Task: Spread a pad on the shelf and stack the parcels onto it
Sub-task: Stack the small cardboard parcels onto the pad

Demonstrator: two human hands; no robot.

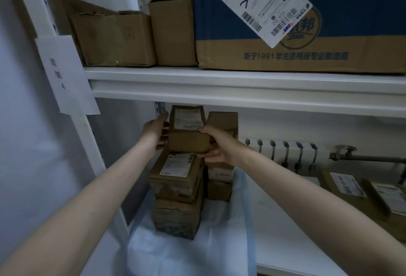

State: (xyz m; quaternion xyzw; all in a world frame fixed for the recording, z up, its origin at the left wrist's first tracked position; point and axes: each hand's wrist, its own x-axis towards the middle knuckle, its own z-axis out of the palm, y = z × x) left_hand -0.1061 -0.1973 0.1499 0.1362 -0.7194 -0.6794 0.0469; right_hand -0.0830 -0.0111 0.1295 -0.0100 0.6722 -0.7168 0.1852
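Note:
A white pad with blue edges [219, 236] lies spread on the lower shelf. On it stands a stack of brown cardboard parcels [178, 190], with a second, shorter stack [220, 179] behind it to the right. I hold a small brown parcel with a white label [187, 130] at the top of the front stack. My left hand [156, 130] grips its left side. My right hand [216, 144] grips its right front corner, thumb on top. Whether the parcel rests on the stack below cannot be told.
More labelled parcels [362, 196] lie on the bare shelf at the right. The upper shelf beam [241, 89] runs close overhead and carries large cartons [296, 25]. A white upright with a paper sign [66, 73] borders the left. A radiator [283, 155] stands behind.

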